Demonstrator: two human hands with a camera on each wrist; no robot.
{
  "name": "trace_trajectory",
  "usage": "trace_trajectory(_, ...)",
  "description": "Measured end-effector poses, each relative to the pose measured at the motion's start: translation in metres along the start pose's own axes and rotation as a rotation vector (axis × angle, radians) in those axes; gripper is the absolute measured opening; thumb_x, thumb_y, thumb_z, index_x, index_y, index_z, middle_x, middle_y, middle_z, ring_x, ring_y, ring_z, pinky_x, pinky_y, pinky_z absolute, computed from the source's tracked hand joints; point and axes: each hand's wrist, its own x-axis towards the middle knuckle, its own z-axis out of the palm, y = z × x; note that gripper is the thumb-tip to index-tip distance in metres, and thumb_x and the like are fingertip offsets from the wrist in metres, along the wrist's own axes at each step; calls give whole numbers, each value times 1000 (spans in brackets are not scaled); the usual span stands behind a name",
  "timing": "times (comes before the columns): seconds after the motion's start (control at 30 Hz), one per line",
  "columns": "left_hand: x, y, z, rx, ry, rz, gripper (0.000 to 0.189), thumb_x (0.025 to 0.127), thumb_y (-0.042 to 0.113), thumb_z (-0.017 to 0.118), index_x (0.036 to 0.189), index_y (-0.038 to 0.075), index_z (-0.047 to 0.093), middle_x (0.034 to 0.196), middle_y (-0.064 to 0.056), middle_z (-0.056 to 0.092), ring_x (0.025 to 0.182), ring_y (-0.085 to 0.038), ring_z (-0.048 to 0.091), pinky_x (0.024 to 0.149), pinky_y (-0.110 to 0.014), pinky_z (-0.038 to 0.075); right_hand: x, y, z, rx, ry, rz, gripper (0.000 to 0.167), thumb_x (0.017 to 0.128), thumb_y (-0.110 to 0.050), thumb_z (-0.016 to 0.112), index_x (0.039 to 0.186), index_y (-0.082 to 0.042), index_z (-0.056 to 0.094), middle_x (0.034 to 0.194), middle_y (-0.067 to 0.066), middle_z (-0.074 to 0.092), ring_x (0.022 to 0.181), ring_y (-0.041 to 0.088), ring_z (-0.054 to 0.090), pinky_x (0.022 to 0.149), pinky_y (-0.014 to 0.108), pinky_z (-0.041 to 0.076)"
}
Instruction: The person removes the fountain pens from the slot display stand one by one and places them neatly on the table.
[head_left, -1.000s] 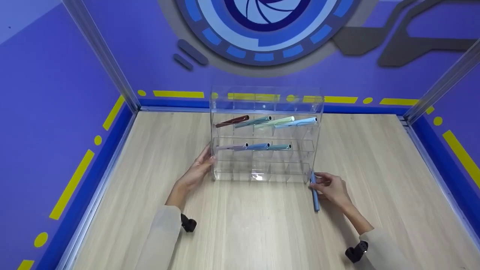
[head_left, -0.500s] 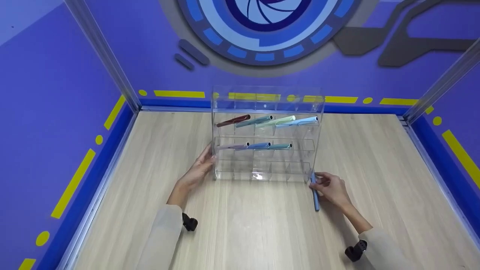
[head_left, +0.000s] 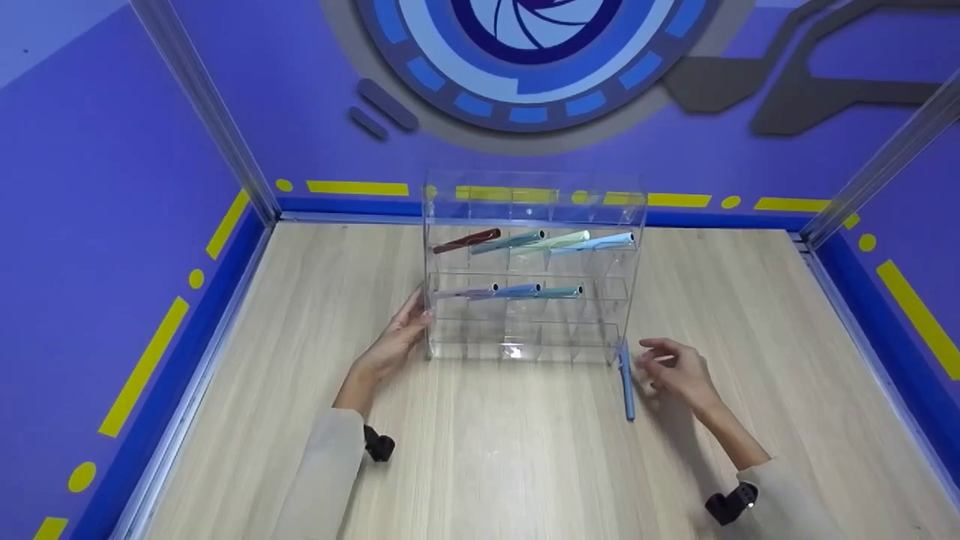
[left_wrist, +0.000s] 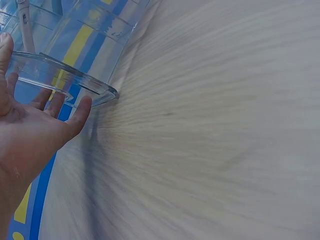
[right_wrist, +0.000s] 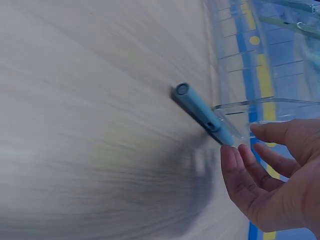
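Note:
A clear acrylic pen rack (head_left: pixel 529 352) stands on the table. My left hand (head_left: pixel 394 341) grips its left side panel, thumb at the front edge and fingers along the outside; the left wrist view shows the little finger held off the panel (left_wrist: pixel 75 75). Beside the rack's front right corner, a blue pen (head_left: pixel 628 386) lies on the table, pointing toward me. My right hand (head_left: pixel 675 371) is just right of the pen, fingers loosely bent and holding nothing. In the right wrist view its fingertips (right_wrist: pixel 228 152) overlap the far end of the pen (right_wrist: pixel 200 110).
Across the upper tier of the rack lie a dark red pen (head_left: pixel 466 241), a teal pen (head_left: pixel 508 242), a pale green pen (head_left: pixel 555 244) and a light blue pen (head_left: pixel 596 244). The tier below holds a lilac pen (head_left: pixel 465 292), a blue one and a teal one. Blue-purple walls (head_left: pixel 360 161) enclose the table.
My right hand has let go of the blue pen and moved slightly right, away from it. The pen stays beside the rack's corner. My left hand keeps its place on the rack.

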Motion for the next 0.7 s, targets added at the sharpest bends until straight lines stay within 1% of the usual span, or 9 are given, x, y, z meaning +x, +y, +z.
trace_trajectory(0.17, 0, -2, 1, 3, 15, 5, 72, 109, 24, 52, 166, 23, 9, 174, -9, 6, 161, -29, 5, 132, -50, 9, 1, -18, -14, 2, 19, -45, 33, 99, -3, 63, 130, 8, 62, 110, 26, 71, 82, 0, 69, 69, 21, 61)
trace_trajectory(0.23, -1, -2, 1, 8, 19, 4, 70, 109, 25, 51, 166, 25, 11, 173, -8, 8, 161, -28, 6, 132, -50, 9, 4, -27, -18, -3, 32, -72, 32, 100, -5, 63, 129, 7, 63, 110, 25, 71, 81, -3, 68, 69, 20, 61)
trace_trajectory(0.33, -3, -3, 0, 21, 12, 4, 70, 109, 24, 49, 166, 25, 9, 174, -8, 6, 162, -29, 4, 132, -52, 8, 8, -39, -23, -25, 47, -93, 29, 101, -11, 65, 124, 6, 67, 107, 21, 73, 80, -3, 68, 68, 19, 60)
trace_trajectory(0.43, -3, -4, 0, 30, 1, 7, 69, 110, 25, 49, 166, 26, 9, 174, -7, 5, 162, -29, 2, 132, -52, 7, 9, -51, -25, -38, 46, -94, 30, 101, -21, 67, 119, 3, 70, 102, 11, 74, 80, 0, 68, 67, 18, 60)
trace_trajectory(0.5, -4, -5, 0, 28, 0, 11, 69, 109, 26, 50, 166, 27, 10, 174, -6, 6, 162, -28, 3, 132, -52, 7, 9, -58, -25, -30, 36, -101, 31, 101, -24, 67, 117, 3, 70, 99, 6, 74, 81, 0, 69, 68, 18, 60)
trace_trajectory(0.6, -2, -5, 0, 22, 2, 15, 69, 109, 25, 49, 166, 27, 10, 174, -6, 7, 162, -28, 3, 132, -51, 7, 9, -68, -21, 14, 11, -136, 31, 101, -22, 67, 116, 4, 70, 99, 7, 74, 81, 0, 69, 67, 18, 60)
trace_trajectory(0.7, 0, -4, 1, 30, 0, 15, 68, 110, 26, 48, 166, 27, 9, 174, -6, 5, 162, -28, 2, 132, -51, 7, 10, -77, -14, 79, -22, -182, 29, 101, -17, 66, 118, 7, 69, 102, 12, 73, 81, 2, 70, 67, 20, 60)
